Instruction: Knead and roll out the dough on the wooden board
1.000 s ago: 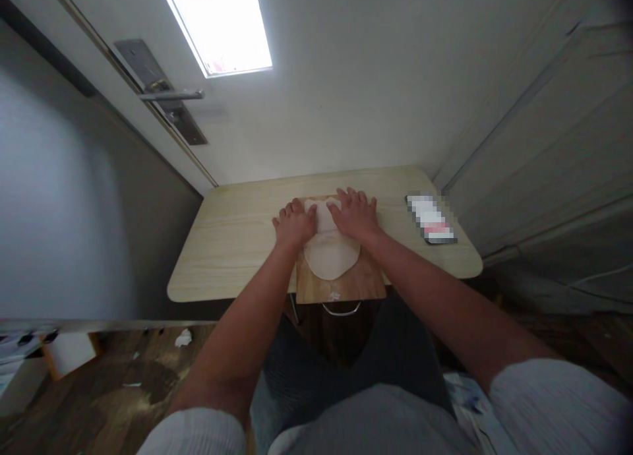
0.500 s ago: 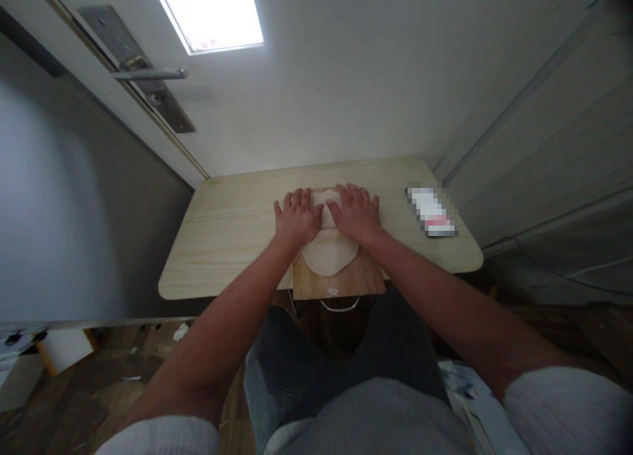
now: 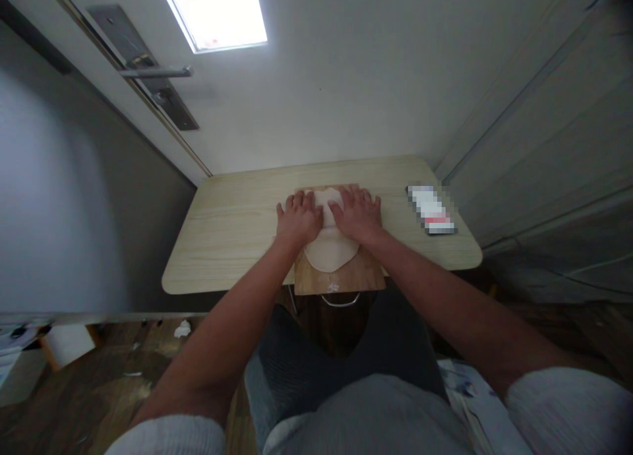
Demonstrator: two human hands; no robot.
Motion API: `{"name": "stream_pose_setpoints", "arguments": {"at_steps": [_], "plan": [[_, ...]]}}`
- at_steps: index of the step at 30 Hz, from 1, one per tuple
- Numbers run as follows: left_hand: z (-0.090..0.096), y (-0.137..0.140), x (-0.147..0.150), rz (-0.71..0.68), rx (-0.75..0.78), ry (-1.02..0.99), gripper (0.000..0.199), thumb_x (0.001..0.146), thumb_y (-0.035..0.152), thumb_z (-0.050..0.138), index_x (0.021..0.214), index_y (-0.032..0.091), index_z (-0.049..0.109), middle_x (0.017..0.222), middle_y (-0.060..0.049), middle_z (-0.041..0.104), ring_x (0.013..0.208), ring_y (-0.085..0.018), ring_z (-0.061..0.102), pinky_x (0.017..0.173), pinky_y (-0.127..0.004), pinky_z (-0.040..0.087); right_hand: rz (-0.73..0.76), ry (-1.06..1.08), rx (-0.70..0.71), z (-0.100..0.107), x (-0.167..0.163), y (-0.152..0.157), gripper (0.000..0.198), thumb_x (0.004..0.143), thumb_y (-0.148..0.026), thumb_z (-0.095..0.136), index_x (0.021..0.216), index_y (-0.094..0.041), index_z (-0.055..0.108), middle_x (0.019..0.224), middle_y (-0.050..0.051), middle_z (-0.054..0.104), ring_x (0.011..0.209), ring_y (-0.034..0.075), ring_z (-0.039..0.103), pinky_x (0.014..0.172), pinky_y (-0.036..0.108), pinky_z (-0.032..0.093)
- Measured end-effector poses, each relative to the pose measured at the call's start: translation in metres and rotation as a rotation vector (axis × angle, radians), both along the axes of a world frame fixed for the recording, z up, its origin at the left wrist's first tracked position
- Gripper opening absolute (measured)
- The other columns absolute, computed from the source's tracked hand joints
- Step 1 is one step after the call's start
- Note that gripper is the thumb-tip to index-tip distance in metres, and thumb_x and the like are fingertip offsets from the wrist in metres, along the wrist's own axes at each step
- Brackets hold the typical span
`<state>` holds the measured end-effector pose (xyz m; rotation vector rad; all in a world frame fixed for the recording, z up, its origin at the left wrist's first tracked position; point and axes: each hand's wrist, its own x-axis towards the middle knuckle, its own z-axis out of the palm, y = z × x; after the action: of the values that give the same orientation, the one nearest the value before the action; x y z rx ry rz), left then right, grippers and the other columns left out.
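Observation:
A flat, pale sheet of dough (image 3: 332,252) with a rounded near edge lies on a wooden board (image 3: 319,285). A faint line crosses it between the two hands. My left hand (image 3: 300,219) rests palm down on its left side, fingers stretched forward and slightly apart. On the right side, my right hand (image 3: 360,214) lies palm down too, fingers spread and thumb pointing inward. The thumbs almost meet over the middle of the dough. What lies directly under the palms is hidden.
The board sits on a light wood-grain table (image 3: 217,231), its near end overhanging the front edge. A phone with a blurred screen (image 3: 431,210) lies at the right. Behind the table stands a door with a metal handle (image 3: 158,72). Papers (image 3: 475,395) are low on the right.
Both hands have drawn back very slightly toward me over the dough, and a little more of the board's far edge shows. The view has shifted a little.

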<state>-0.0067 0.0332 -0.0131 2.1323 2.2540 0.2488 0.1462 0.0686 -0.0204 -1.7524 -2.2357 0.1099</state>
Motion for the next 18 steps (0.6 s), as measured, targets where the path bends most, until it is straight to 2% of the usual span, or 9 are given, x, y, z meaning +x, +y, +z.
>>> {"name": "stream_pose_setpoints", "arguments": {"at_steps": [9, 18], "plan": [[0.001, -0.006, 0.003, 0.007, 0.012, 0.024, 0.056, 0.099, 0.050, 0.022, 0.149, 0.025, 0.035, 0.158, -0.010, 0.035, 0.142, -0.031, 0.031, 0.114, -0.056, 0.028, 0.001, -0.018, -0.037, -0.001, 0.002, -0.004, 0.060, 0.099, -0.055, 0.029, 0.152, -0.028, 0.034, 0.159, 0.011, 0.034, 0.140, 0.037, 0.032, 0.111, 0.063, 0.018], [0.002, -0.012, 0.005, 0.003, -0.005, 0.008, 0.056, 0.099, 0.049, 0.023, 0.150, 0.027, 0.033, 0.158, -0.009, 0.034, 0.143, -0.031, 0.029, 0.115, -0.058, 0.023, -0.007, -0.024, -0.042, -0.003, 0.003, -0.009, 0.062, 0.098, -0.055, 0.030, 0.153, -0.026, 0.035, 0.158, 0.012, 0.035, 0.140, 0.038, 0.031, 0.111, 0.065, 0.017]]}}
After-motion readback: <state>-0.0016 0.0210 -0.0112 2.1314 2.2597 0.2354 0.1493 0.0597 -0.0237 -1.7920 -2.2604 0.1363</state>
